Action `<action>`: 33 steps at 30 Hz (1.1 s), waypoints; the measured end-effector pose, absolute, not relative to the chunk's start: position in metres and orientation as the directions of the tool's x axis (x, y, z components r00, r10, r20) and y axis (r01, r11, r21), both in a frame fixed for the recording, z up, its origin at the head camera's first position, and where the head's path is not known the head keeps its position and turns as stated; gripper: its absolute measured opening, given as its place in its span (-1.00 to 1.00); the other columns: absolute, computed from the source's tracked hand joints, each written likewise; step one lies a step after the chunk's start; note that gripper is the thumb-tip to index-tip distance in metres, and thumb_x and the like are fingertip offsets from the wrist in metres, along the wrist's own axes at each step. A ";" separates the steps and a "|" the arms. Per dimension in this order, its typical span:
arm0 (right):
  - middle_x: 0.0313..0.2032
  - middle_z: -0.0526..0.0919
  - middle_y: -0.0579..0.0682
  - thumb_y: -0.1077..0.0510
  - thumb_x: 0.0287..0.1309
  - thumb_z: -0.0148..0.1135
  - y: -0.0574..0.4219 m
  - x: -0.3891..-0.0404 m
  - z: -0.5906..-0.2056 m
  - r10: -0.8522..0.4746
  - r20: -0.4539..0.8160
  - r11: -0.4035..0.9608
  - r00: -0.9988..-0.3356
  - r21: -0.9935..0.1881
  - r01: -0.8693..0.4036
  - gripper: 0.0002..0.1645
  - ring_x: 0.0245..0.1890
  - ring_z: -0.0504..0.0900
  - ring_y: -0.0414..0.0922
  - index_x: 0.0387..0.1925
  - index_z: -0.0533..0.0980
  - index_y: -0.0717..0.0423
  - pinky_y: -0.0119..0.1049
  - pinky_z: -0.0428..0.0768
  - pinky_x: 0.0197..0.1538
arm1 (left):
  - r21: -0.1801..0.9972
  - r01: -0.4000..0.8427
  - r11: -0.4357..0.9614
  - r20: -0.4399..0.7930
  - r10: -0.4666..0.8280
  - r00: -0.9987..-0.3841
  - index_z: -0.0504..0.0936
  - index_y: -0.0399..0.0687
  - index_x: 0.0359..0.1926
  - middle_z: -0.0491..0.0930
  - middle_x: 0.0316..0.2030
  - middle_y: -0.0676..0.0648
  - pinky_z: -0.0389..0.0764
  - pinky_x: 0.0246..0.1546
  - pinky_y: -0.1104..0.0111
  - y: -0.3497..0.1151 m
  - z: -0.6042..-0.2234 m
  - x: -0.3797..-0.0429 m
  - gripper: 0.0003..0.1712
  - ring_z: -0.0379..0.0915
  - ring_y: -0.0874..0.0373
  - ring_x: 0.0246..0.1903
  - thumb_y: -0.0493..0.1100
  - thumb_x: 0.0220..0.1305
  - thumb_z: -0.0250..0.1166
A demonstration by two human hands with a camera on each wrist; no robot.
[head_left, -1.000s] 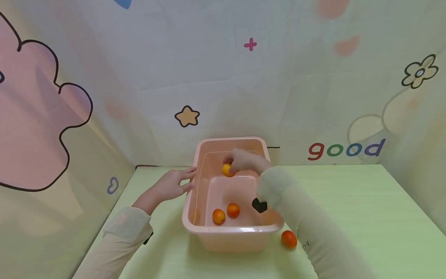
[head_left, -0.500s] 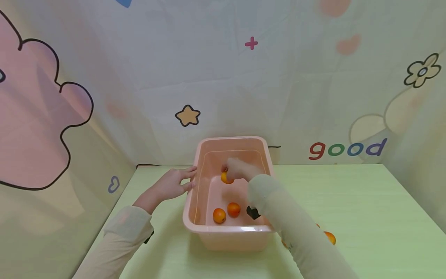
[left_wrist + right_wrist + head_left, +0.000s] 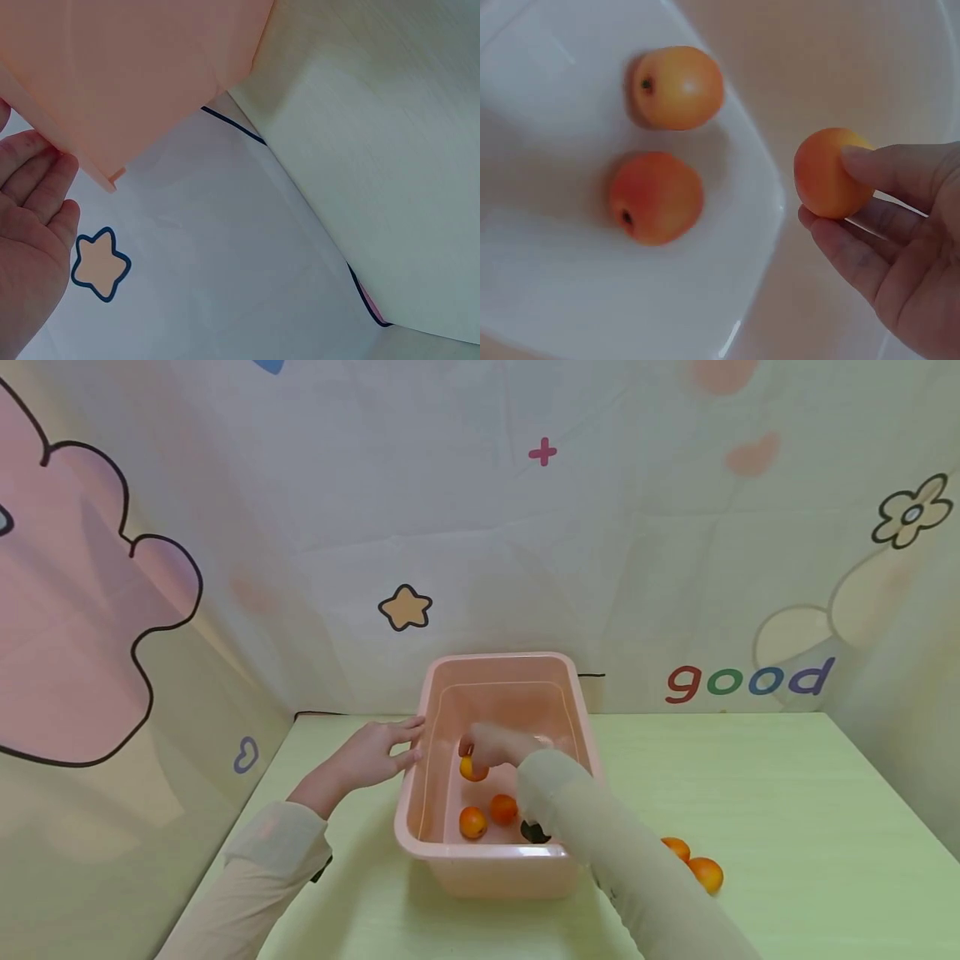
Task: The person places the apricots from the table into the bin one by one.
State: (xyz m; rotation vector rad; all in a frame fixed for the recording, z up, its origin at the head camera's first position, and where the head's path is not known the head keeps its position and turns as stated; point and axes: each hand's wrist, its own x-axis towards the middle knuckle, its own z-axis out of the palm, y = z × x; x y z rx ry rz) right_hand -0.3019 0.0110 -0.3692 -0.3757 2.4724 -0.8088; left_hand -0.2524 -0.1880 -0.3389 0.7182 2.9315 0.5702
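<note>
Inside the pink plastic basin (image 3: 415,793), my right hand (image 3: 495,746) pinches a small round red-and-yellow fruit (image 3: 472,768) between thumb and fingers. In the right wrist view the held fruit (image 3: 831,172) is above the basin floor, close to the side wall. Two similar fruits lie on that floor: a yellower fruit (image 3: 679,88) and a redder fruit (image 3: 657,198). My left hand (image 3: 367,756) rests against the basin's left side, fingers extended. From the left wrist view, the fingertips (image 3: 66,166) are right at the rim, nothing held.
On the green table (image 3: 750,777), right of the basin, lie an orange fruit (image 3: 705,875) and another fruit (image 3: 676,848) partly behind my right sleeve (image 3: 637,860). A printed cloth (image 3: 480,527) rises behind the table's far edge.
My right hand has moved lower in the basin and nearer the front left with its fruit. The right forearm shifted left, uncovering fruits on the table. My left hand has stayed in place.
</note>
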 end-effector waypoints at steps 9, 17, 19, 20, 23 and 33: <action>-0.17 0.47 -0.12 0.27 -0.14 0.24 0.015 -0.280 -0.366 -0.318 -0.489 0.726 -0.812 -0.677 0.123 -0.57 -0.02 0.35 0.01 -0.19 0.46 -0.21 0.20 0.23 0.12 | 0.373 0.424 0.825 0.011 0.453 -0.891 0.29 -0.08 0.21 0.23 0.24 -0.05 0.40 0.05 0.14 -0.187 -0.339 -0.253 -0.43 0.30 -0.05 0.14 0.01 0.21 0.09; -0.15 0.51 -0.13 0.25 -0.08 0.26 0.014 -0.300 -0.368 -0.484 -0.367 0.722 -0.795 -0.680 -0.126 -0.55 -0.15 0.48 -0.09 -0.07 0.46 -0.09 -0.07 0.44 0.06 | 0.369 0.428 0.825 0.016 0.454 -0.891 0.29 -0.08 0.21 0.24 0.24 -0.04 0.41 0.04 0.14 -0.186 -0.341 -0.254 -0.43 0.32 -0.04 0.12 0.01 0.21 0.09; -0.14 0.52 -0.11 0.23 -0.07 0.26 0.015 -0.304 -0.362 -0.526 -0.317 0.695 -0.789 -0.695 -0.184 -0.52 -0.18 0.51 -0.09 -0.02 0.46 -0.03 -0.14 0.49 0.01 | 0.373 0.419 0.828 0.008 0.449 -0.893 0.29 -0.06 0.21 0.23 0.24 -0.03 0.40 0.05 0.14 -0.186 -0.340 -0.254 -0.43 0.30 -0.04 0.13 0.02 0.21 0.09; -0.14 0.52 -0.11 0.22 -0.06 0.26 0.015 -0.306 -0.358 -0.539 -0.295 0.685 -0.789 -0.698 -0.207 -0.51 -0.20 0.52 -0.10 0.00 0.46 -0.03 -0.17 0.51 -0.02 | 0.373 0.419 0.828 0.005 0.450 -0.893 0.28 -0.06 0.22 0.23 0.25 -0.03 0.40 0.05 0.14 -0.186 -0.341 -0.254 -0.43 0.31 -0.04 0.13 0.02 0.21 0.09; -0.10 0.52 -0.10 0.20 0.00 0.22 0.018 -0.309 -0.343 -0.575 -0.245 0.650 -0.780 -0.716 -0.254 -0.54 -0.19 0.53 -0.09 0.02 0.45 0.00 -0.22 0.53 -0.04 | 0.378 0.415 0.827 -0.002 0.449 -0.893 0.27 -0.06 0.23 0.23 0.25 -0.04 0.41 0.05 0.13 -0.186 -0.340 -0.253 -0.42 0.35 -0.04 0.09 0.01 0.21 0.09; 0.00 0.50 -0.02 0.17 0.07 0.14 0.052 -0.306 -0.294 -0.558 -0.175 0.619 -0.812 -0.739 -0.266 -0.56 -0.07 0.50 -0.10 0.05 0.41 0.04 -0.26 0.52 -0.03 | 0.374 0.409 0.832 0.004 0.440 -0.898 0.27 -0.08 0.23 0.23 0.25 -0.04 0.47 -0.03 0.19 -0.189 -0.341 -0.253 -0.42 0.38 -0.03 0.06 -0.01 0.21 0.10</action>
